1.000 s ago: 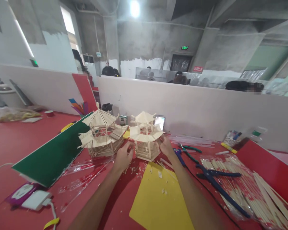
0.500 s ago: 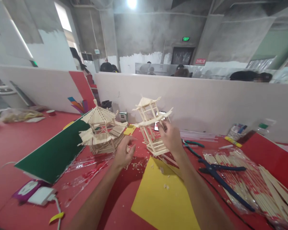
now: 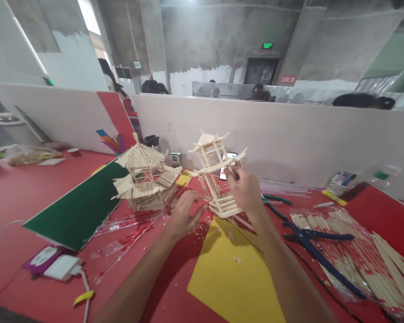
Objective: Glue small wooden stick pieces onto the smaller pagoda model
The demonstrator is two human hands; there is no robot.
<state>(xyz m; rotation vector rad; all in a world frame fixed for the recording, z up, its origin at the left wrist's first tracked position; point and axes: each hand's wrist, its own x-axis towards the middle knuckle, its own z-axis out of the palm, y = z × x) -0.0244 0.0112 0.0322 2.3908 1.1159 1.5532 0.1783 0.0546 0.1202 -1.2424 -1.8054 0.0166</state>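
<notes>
A slender two-tiered pagoda model (image 3: 212, 169) built of thin wooden sticks leans to the left in front of me. My right hand (image 3: 247, 190) is closed at its right side, fingers pinching just under the lower roof; the fingertips are partly hidden. My left hand (image 3: 185, 216) is open, fingers spread and curved, low by the left of the model's base and apart from it. A wider stick pavilion model (image 3: 144, 186) with a pointed roof stands to the left. Stick crumbs (image 3: 198, 229) lie scattered around my left hand.
Below the model is a yellow sheet (image 3: 234, 282). At right lie blue-handled pliers (image 3: 314, 244) and bagged wooden sticks (image 3: 360, 260). A green board (image 3: 77, 208) slants at left, near a white charger (image 3: 63, 267). A phone (image 3: 224, 174) leans behind the model, before the white partition (image 3: 289, 143).
My left hand has moved right, closer to the slender pagoda's base. My right hand stays at the model's right side. The whole view has shifted slightly.
</notes>
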